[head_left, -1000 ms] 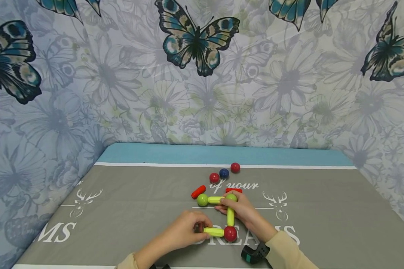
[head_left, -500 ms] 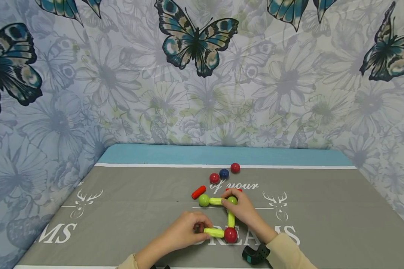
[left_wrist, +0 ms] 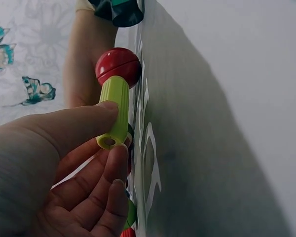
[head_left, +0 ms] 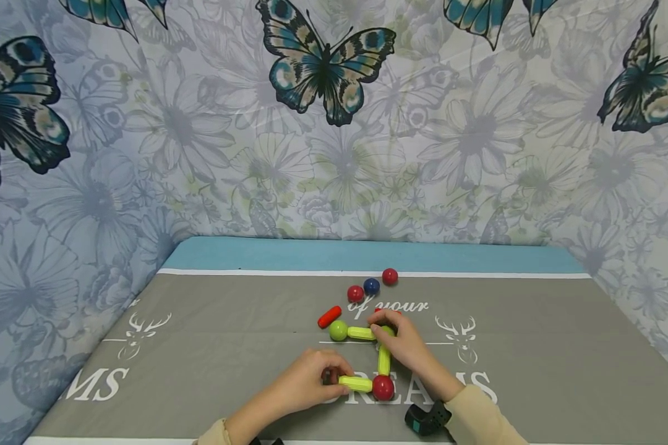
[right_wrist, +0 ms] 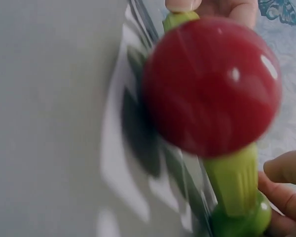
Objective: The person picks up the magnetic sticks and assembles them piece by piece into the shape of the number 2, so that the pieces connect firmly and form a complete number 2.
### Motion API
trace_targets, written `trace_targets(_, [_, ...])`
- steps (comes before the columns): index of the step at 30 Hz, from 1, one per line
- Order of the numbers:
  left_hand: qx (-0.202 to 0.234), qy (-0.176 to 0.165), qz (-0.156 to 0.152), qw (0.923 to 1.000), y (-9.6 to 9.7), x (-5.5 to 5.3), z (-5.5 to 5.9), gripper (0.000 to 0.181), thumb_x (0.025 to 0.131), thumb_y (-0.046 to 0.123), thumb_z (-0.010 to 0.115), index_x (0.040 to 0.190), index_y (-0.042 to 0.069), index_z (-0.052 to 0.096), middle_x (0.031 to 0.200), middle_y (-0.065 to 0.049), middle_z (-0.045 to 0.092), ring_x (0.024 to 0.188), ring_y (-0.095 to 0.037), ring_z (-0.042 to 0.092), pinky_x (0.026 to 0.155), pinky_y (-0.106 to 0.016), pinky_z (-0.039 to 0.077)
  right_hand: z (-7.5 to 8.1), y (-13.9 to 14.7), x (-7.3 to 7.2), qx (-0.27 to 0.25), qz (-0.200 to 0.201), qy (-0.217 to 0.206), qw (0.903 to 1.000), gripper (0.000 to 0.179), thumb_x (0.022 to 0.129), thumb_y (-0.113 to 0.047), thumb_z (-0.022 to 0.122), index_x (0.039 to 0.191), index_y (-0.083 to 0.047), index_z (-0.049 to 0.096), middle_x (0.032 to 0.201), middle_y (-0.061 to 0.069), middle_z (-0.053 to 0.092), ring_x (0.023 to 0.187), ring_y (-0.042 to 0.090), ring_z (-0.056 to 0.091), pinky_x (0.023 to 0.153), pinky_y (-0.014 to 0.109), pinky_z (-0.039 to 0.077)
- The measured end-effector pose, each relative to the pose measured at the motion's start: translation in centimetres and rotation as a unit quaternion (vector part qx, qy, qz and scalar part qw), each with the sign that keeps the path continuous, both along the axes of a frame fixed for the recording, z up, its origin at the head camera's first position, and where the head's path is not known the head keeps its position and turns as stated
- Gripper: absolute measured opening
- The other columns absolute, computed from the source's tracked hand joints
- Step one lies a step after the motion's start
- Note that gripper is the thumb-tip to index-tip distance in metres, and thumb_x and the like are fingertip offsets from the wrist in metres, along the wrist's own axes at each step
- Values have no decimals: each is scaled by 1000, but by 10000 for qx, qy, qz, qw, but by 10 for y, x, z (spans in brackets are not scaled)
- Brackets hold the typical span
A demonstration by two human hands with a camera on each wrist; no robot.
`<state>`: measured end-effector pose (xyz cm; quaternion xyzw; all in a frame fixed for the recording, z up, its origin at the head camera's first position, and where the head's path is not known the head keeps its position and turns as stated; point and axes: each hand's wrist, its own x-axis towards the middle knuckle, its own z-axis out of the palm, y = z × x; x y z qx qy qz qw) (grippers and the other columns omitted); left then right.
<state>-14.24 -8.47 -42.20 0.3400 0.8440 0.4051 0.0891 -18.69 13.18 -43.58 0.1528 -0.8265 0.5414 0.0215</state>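
Red ball looks glossy plast., yel. rod ribbed, semi-matt.

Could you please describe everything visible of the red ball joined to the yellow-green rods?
The red ball is round, glossy and plastic-looking, with a seam in the left wrist view. One yellow-green rod joins its left side, another rod its far side, making a corner over the gray cloth; contact there is unclear.

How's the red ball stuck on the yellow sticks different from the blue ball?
The red ball is bright red, while the blue ball is dark blue. The red ball joins two yellow sticks; the blue ball has no stick showing. In the head view, the red ball is nearer; the blue ball is farther back. Both are round.
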Motion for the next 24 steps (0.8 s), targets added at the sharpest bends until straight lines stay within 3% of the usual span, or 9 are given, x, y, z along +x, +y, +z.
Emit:
trace_targets(5, [-39, -91, 41, 9999, 1, 0, -1, 15, 78, 11, 77, 91, 15, 71, 73, 15, 54, 63, -1, 49, 56, -19, 45, 3, 12, 9, 47, 14, 223, 9997, 14, 89, 1, 60, 101, -2, 65, 104, 7, 63, 101, 25, 57, 88, 44, 45])
trace_targets(9, [-66, -113, 76, 9999, 1, 0, -3, 15, 78, 12, 77, 92, 15, 71, 74, 15, 54, 63, -2, 49, 55, -19, 45, 7, 22, 21, 417, -159, 712, 9965, 16, 84, 3, 65, 96, -7, 66, 96, -1, 61, 88, 20, 57, 73, 34, 50])
trace_targets(13, [-31, -174, 124, 9998, 1, 0, -3, 16, 78, 12, 78, 92, 15, 72, 74, 15, 55, 63, -2, 50, 56, -19, 45, 8, 32, 32, 615, -113, 1015, 9929, 16, 81, 0, 70, 93, -11, 68, 84, -6, 55, 71, 13, 49, 58, 25, 44])
trace_targets(15, [-25, -160, 130, 9998, 1, 0, -4, 16, 77, 12, 78, 92, 15, 72, 75, 16, 55, 63, -1, 50, 56, -19, 46, 8, 37, 36, 622, 160, 1002, 9929, 13, 83, -4, 70, 94, -11, 68, 78, -8, 53, 65, 10, 47, 53, 23, 43])
trace_targets(18, [-15, -200, 132, 9997, 1, 0, -4, 16, 77, 12, 78, 92, 15, 72, 75, 16, 55, 63, -1, 50, 56, -19, 46, 8, 43, 41, 684, 928, 737, 9906, 14, 87, -14, 68, 100, -11, 67, 70, -10, 51, 58, 6, 45, 49, 21, 41])
trace_targets(21, [-20, -224, 142, 9996, 1, 0, -4, 16, 77, 11, 78, 92, 15, 72, 75, 15, 55, 63, -1, 50, 56, -19, 46, 8, 46, 44, 865, 1748, 408, 9800, 25, 87, -25, 68, 109, -13, 64, 66, -12, 49, 54, 2, 43, 47, 19, 38])
trace_targets(24, [-1, -262, 147, 9995, 1, 0, -3, 15, 78, 11, 77, 91, 14, 72, 74, 15, 55, 63, -1, 50, 56, -19, 46, 7, 45, 45, 1114, 2215, 239, 9685, 33, 84, -31, 70, 114, -16, 63, 67, -13, 49, 54, 1, 42, 46, 17, 36])
